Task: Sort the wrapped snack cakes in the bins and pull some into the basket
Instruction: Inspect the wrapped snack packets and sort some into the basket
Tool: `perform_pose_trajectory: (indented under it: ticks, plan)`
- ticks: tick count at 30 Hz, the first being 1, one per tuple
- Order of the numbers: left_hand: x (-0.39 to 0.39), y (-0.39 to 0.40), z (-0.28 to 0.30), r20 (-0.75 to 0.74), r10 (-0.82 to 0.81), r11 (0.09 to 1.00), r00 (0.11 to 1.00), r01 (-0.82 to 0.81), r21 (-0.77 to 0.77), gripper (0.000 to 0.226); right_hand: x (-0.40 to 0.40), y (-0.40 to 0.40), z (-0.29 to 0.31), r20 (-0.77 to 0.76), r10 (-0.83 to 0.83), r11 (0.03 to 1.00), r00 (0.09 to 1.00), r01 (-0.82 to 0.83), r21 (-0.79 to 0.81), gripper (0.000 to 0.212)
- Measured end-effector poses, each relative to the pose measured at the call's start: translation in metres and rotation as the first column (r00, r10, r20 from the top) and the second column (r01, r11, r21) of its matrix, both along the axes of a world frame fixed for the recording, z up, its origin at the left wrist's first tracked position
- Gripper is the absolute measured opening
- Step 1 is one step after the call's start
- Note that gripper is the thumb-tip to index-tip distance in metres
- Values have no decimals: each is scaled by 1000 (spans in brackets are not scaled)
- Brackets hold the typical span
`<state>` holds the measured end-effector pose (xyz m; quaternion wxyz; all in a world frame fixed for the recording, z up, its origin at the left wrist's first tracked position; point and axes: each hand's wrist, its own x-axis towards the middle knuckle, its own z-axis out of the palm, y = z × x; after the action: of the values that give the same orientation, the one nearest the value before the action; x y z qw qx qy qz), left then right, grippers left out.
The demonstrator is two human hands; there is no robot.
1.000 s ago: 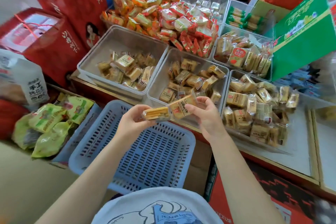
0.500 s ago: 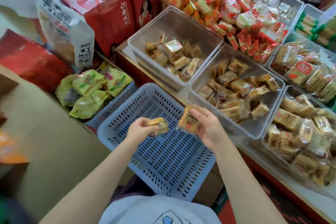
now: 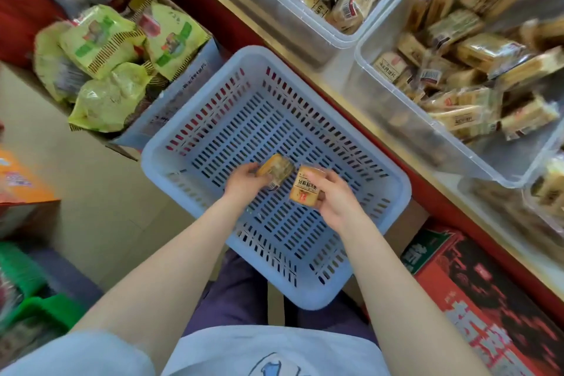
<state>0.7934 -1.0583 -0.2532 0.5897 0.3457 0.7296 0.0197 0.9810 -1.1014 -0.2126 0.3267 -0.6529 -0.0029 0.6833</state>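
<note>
Over the blue slotted basket (image 3: 171, 159): left hand (image 3: 242, 185) pinching a wrapped snack cake (image 3: 276, 168), long axis running up-right, away from the body. Just beside it, right hand (image 3: 334, 197) with fingers curled round a second cake (image 3: 305, 188) (label upward, long axis near upright in view, tipped slightly right). Both cakes held above the basket floor. Farther left, a carton of green packets (image 3: 100, 40). Farther right on the bench (image 3: 338, 59), two clear bins (image 3: 364, 82) holding heaps of wrapped cakes (image 3: 476, 49).

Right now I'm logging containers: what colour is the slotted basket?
Light blue basket, seen in the head view.
</note>
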Motion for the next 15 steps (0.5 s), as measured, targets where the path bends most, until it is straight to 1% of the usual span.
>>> perform_pose_trajectory:
  ticks: [1, 3, 5, 6, 9, 11, 13, 15]
  plan:
    - [2, -1, 6, -23, -45, 999, 999, 46, 29, 69, 2, -1, 3, 2, 1, 1000, 1000, -1, 7, 31]
    - [9, -5, 24, -78, -140, 976, 987, 151, 155, 75, 6, 0, 13, 7, 4, 999, 1000, -4, 36, 31]
    - [15, -8, 51, -86, -195, 933, 977, 212, 291, 71, 8, 2, 28, -5, 13, 997, 1000, -12, 78, 33]
    - [18, -10, 64, -43, -206, 920, 978, 209, 333, 65, 9, 3, 38, -18, 24, 994, 1000, -22, 107, 31]
    - [27, -15, 115, 206, -207, 924, 956, 121, 363, 50, 10, 6, 76, -25, 80, 974, 997, -73, 215, 23]
    - [32, -17, 146, 306, -181, 922, 935, 53, 384, 41, 11, 8, 103, 15, 131, 953, 991, -130, 275, 21]
    - [32, -17, 175, 354, -106, 927, 929, -36, 374, 38, 13, 7, 131, 66, 177, 928, 982, -189, 321, 26]
    - [29, -16, 201, 437, 29, 933, 899, -181, 310, 40, 18, 4, 157, 104, 198, 905, 975, -222, 363, 28]
